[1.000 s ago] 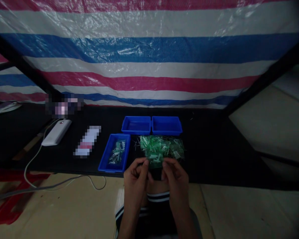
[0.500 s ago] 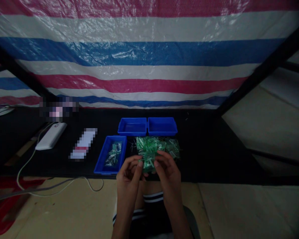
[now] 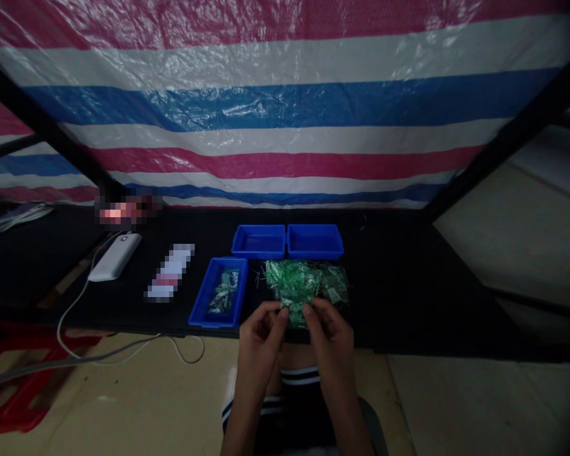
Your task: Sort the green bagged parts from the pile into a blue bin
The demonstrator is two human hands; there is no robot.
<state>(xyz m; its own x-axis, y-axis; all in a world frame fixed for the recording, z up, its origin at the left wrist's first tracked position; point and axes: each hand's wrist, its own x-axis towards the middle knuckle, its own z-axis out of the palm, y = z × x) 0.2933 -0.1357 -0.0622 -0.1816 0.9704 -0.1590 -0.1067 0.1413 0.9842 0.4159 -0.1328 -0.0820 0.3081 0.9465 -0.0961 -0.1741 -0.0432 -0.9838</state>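
Between my two hands, near the table's front edge, is a small green-tinted plastic bag [image 3: 295, 311]. My left hand [image 3: 263, 332] pinches its left side between thumb and fingers. The right side is pinched by my right hand [image 3: 331, 330]. Just behind lies a pile of green bags [image 3: 289, 276] with thin pieces in and around it. A blue tray [image 3: 198, 304] to the left holds similar clear bags with small parts [image 3: 225, 291]. Two more blue trays, one at back left [image 3: 259, 243] and one at back right [image 3: 315, 242], stand side by side behind the pile.
A white power bank [image 3: 115, 256] with a cable and a pixelated flat object [image 3: 171, 272] lie on the black table [image 3: 408, 285] at the left. Black frame bars rise on both sides before a striped sheet [image 3: 275, 139]. A red stool [image 3: 23, 380] stands lower left.
The view has shifted, so the table and trays appear slightly further right. Both hands still hold the small bag, which now looks flatter and more spread between the fingers.
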